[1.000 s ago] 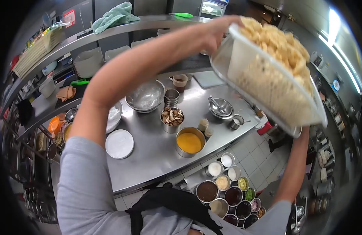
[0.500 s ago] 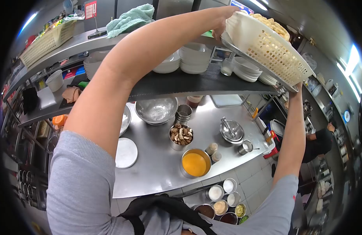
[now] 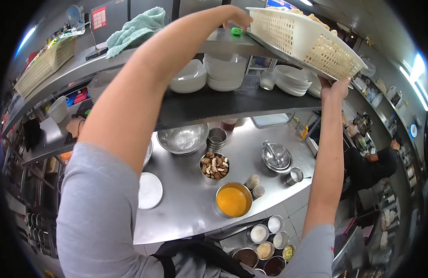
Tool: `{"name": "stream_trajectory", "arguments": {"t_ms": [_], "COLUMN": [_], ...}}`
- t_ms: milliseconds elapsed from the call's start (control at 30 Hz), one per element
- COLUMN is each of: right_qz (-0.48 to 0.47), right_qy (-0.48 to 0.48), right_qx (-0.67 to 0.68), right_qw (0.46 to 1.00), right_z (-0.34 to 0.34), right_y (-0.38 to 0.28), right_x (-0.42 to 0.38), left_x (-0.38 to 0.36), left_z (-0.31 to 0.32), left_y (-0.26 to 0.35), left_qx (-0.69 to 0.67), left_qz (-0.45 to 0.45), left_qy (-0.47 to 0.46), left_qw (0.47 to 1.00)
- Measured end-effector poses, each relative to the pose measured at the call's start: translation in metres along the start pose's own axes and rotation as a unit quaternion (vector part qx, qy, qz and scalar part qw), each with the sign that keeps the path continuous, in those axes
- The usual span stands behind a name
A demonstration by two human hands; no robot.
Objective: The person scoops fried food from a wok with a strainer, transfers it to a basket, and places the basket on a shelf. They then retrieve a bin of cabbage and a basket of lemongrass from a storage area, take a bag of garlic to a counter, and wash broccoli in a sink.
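A cream perforated plastic basket (image 3: 311, 44) piled with pale yellow pieces sits on a metal tray (image 3: 288, 58), tilted down to the right at the upper shelf. My left hand (image 3: 238, 17) is at the basket's left end, its bent fingers against the end wall. Under the tray's lower right end is my right hand (image 3: 336, 90), closed around its edge. A small green object (image 3: 236, 31) lies on the shelf below my left hand.
White bowls (image 3: 225, 72), plates and a glass (image 3: 268, 78) fill the lower shelf (image 3: 200, 106). On the steel table (image 3: 177, 208) stand a pot of orange liquid (image 3: 233, 200), chopped mushrooms (image 3: 214, 166) and metal bowls. A person in black (image 3: 371, 167) works at right.
The basket and tray have moved left and up onto the upper shelf. My left hand has shifted left, and my right hand has moved left along with the tray's end.
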State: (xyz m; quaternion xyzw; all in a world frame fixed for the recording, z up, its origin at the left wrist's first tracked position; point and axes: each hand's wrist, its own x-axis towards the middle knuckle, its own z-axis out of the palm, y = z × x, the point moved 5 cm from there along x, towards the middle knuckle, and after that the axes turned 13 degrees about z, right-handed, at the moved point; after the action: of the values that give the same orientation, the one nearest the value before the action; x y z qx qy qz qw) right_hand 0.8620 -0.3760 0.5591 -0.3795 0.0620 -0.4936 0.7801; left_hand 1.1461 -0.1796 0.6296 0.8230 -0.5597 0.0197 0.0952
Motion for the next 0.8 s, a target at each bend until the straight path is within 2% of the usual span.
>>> {"name": "stream_trajectory", "arguments": {"t_ms": [33,133,167,200,233,267,300,333,367,433,467,533,567,600,633,667,700,733,767,800], "right_qz": [-0.001,0.012,0.018,0.029,0.035,0.038,0.048,0.058,0.098,0.124,0.12,0.135,0.146,0.157,0.167,0.184,0.171,0.159,0.164,0.159], "right_qy": [0.001,0.073,0.1,0.075,0.047,0.086,0.103,0.119,0.137,0.053,0.054,-0.065,-0.079,-0.061,-0.044,-0.06,-0.033,0.001,-0.006,-0.033], "right_qx": [0.0,-0.015,-0.011,0.041,0.091,0.075,0.073,0.071,0.061,0.051,0.053,0.058,0.061,0.012,-0.039,-0.038,-0.024,-0.011,0.002,-0.001], "right_qw": [1.0,0.997,0.995,0.996,0.994,0.993,0.991,0.989,0.984,0.989,0.99,0.987,0.984,0.986,0.984,0.98,0.984,0.987,0.986,0.987], "right_z": [0.002,-0.003,-0.002,-0.003,-0.006,-0.007,-0.011,-0.015,-0.006,-0.004,-0.014,-0.013,0.001,0.015,0.027,0.041,0.047,0.049,0.056,0.051], "right_y": [0.002,0.002,0.003,0.009,0.014,0.018,0.022,0.026,0.029,0.036,0.038,0.05,0.054,0.056,0.06,0.067,0.074,0.08,0.085,0.08], "right_x": [0.005,0.023,0.027,0.038,0.053,0.064,0.076,0.087,0.073,0.082,0.095,0.114,0.104,0.082,0.063,0.05,0.04,0.028,0.036,0.045], "left_x": [0.0,0.019,0.007,-0.012,-0.015,-0.035,-0.05,-0.071,-0.078,-0.111,-0.115,-0.127,-0.128,-0.134,-0.138,-0.15,-0.163,-0.178,-0.206,-0.241], "left_z": [0.007,0.017,0.016,0.009,0.007,-0.002,-0.003,-0.001,-0.003,-0.002,-0.002,0.001,0.002,0.001,0.0,0.0,0.0,0.0,0.002,0.003], "left_y": [-0.003,-0.018,-0.003,0.012,0.017,0.033,0.046,0.046,0.041,0.055,0.054,0.049,0.047,0.047,0.054,0.061,0.071,0.089,0.117,0.16], "left_qx": [-0.003,-0.003,0.017,0.035,0.15,0.163,0.197,0.107,0.125,0.135,0.137,0.137,0.164,0.161,0.192,0.254,0.235,0.185,0.267,0.215], "left_qz": [-0.009,0.028,0.019,0.012,0.021,0.044,-0.01,-0.024,0.023,0.014,0.018,0.01,0.046,0.031,0.012,-0.004,-0.03,0.052,0.087,0.055], "left_qy": [0.031,-0.005,0.005,0.017,-0.031,0.041,-0.039,-0.005,0.035,0.06,0.061,0.107,0.127,0.132,0.089,0.153,0.18,0.223,0.314,0.275], "left_qw": [0.999,1.0,1.0,0.999,0.988,0.985,0.98,0.994,0.991,0.989,0.989,0.985,0.977,0.978,0.977,0.955,0.955,0.956,0.907,0.935]}}
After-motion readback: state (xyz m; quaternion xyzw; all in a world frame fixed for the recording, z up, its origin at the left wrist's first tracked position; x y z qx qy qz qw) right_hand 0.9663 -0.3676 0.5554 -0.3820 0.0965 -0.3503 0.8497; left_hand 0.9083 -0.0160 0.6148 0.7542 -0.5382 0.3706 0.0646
